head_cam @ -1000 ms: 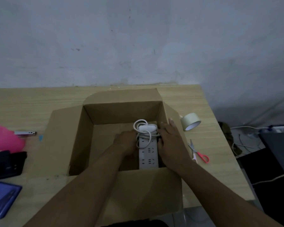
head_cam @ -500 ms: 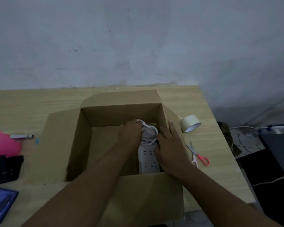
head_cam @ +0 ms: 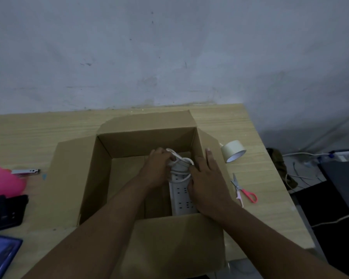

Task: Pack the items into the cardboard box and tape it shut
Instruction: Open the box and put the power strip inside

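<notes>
1. Deep inside the box, the left grip (head_cam: 159, 168) is clenched over the coiled white cord (head_cam: 181, 160), its fingers curled round the loops at the far end of the white multi-socket power strip (head_cam: 181, 198).
2. The right grip (head_cam: 208, 182) is released. Its fingers lie straight along the strip's right edge, between the strip and the box wall, and its thumb touches the cord.
3. The power strip lies flat on the floor of the open brown cardboard box (head_cam: 149, 141). It runs lengthwise from the near wall toward the far one, on the right half of the box, with its sockets facing up.
4. All four flaps of the box are folded outward. Both forearms pass over the near flap.
5. The box sits on a pale wood-grain worktop (head_cam: 38, 133) that ends at a grey wall.
6. A roll of beige packing tape (head_cam: 233, 151) stands tilted on the worktop just beside the right flap.
7. Nearer the person, small scissors with red and pink handles (head_cam: 244, 190) lie flat on the worktop, apart from the tape.
8. Well to the left of the box lie a small silver metal tool (head_cam: 25, 171), a blurred pink thing (head_cam: 2, 182), a black case (head_cam: 4, 212) and a blue flat thing (head_cam: 0, 256). What these are cannot be told.
</notes>
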The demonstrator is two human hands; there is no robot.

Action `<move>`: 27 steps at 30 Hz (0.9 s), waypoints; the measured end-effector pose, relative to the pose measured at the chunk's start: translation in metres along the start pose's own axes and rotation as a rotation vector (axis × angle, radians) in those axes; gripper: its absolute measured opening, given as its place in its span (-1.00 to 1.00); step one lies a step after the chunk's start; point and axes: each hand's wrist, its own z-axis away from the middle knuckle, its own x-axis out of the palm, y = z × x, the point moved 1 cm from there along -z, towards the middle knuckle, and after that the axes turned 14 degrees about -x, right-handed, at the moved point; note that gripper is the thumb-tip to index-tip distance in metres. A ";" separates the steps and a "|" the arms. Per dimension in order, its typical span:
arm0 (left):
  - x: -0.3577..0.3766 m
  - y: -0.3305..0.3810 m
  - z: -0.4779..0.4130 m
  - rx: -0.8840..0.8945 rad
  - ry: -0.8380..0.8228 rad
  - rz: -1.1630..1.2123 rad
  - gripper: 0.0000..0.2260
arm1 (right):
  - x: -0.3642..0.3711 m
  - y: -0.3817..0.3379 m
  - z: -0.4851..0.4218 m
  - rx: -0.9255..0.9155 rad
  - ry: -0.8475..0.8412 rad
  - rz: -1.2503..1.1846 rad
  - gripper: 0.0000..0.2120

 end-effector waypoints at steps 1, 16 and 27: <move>0.000 -0.005 0.002 -0.027 -0.012 0.010 -0.74 | -0.003 -0.002 0.000 0.012 -0.001 0.003 -0.55; 0.012 -0.045 -0.001 -0.682 -0.174 0.751 -0.77 | -0.016 -0.017 -0.051 -0.043 -0.312 -0.026 -0.66; 0.002 -0.024 0.001 -0.571 -0.314 0.714 -0.74 | -0.007 -0.019 -0.056 0.017 -0.423 -0.197 -0.68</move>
